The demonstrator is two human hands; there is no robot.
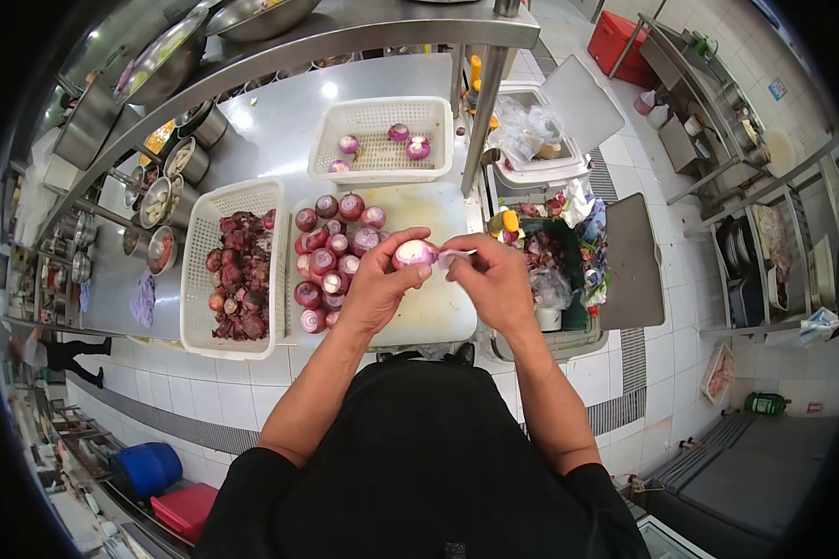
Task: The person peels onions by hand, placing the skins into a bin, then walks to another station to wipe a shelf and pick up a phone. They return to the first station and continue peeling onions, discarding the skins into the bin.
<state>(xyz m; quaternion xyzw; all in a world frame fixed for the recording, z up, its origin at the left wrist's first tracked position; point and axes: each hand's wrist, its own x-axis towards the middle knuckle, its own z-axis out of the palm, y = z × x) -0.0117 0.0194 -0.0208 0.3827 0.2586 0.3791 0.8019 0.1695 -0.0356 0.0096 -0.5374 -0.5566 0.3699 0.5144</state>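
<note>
A partly peeled red onion (414, 253) is held over the cutting board (429, 321) by my left hand (382, 279), its fingers wrapped round it. My right hand (494, 279) pinches a strip of pale purple skin (449, 258) that reaches to the onion. Left of my hands, several red onions (323, 261) with trimmed ends sit on the board. A white basket (278, 326) at the left holds onions and loose dark skins. In another white basket (326, 140) behind the board lie several peeled onions (419, 148).
A waste bin (569, 347) with skins and plastic stands right of the board, beside a steel post (484, 116). Steel pots (188, 160) line the left of the counter. A metal shelf (345, 48) crosses above the back. At far left a person's dark-clothed legs (76, 350) show.
</note>
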